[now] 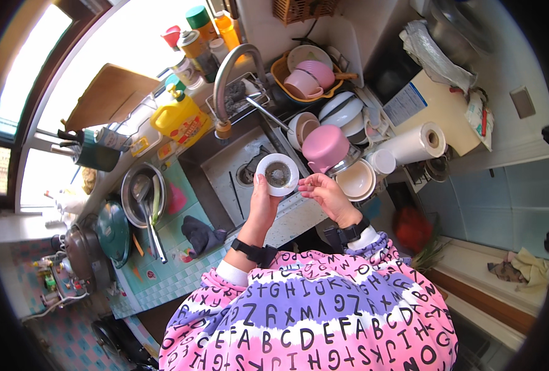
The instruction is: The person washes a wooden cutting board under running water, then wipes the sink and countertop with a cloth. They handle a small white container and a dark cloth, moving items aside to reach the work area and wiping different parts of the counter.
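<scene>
Your left hand (pixel 263 204) has its fingers closed around the white sink strainer (pixel 277 174), holding it up above the sink basin (pixel 228 170). Your right hand (pixel 325 193) hovers just beside it, fingers loosely curled and empty, fingertips near the rim. Judged step: clearing residue from the strainer's dark mesh. The next move calls for a steady left grip while the right fingers pick inside. The pink pot (pixel 325 147) sits near, on the rack.
</scene>
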A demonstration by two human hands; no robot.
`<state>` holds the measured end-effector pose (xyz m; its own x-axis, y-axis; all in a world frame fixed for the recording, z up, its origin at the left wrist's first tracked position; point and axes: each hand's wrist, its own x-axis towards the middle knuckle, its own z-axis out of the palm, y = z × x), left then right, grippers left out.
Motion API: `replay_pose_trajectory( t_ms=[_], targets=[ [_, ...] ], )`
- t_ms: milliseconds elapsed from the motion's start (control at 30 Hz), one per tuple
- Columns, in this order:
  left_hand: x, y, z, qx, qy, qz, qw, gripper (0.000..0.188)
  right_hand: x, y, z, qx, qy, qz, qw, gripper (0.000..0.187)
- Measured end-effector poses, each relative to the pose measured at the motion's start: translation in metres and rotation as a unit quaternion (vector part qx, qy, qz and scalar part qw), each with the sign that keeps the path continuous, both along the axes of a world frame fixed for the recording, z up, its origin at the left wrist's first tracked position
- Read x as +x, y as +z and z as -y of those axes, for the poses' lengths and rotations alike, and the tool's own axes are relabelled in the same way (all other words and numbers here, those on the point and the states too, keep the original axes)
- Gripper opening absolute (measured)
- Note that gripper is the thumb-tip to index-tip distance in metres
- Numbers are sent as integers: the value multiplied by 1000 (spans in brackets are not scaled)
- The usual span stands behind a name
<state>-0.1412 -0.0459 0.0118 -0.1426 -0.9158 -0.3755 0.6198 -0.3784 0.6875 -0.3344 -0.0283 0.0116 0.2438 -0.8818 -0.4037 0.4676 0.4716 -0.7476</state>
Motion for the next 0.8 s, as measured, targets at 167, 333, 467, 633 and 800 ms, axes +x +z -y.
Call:
replay_pose_trajectory(
  t_ms=[167,333,467,633,800],
  targets=[
    [-17,1,3,10,-44,14,999,47,-4,0,-8,-70,-35,-131,988,28],
    [-33,8,-4,-36,-104,53,993,49,4,-7,-15,-147,-69,-269,949,37],
    [-35,9,-7,-61,-134,86,985,51,6,-10,-17,-227,-64,-395,888,22],
    [-31,9,-7,-37,-139,85,986,51,1,-11,-14,-258,-108,-396,874,12],
    [-21,4,-8,-12,-109,81,991,51,-24,-7,-22,-84,-156,-170,969,6]
  ],
)
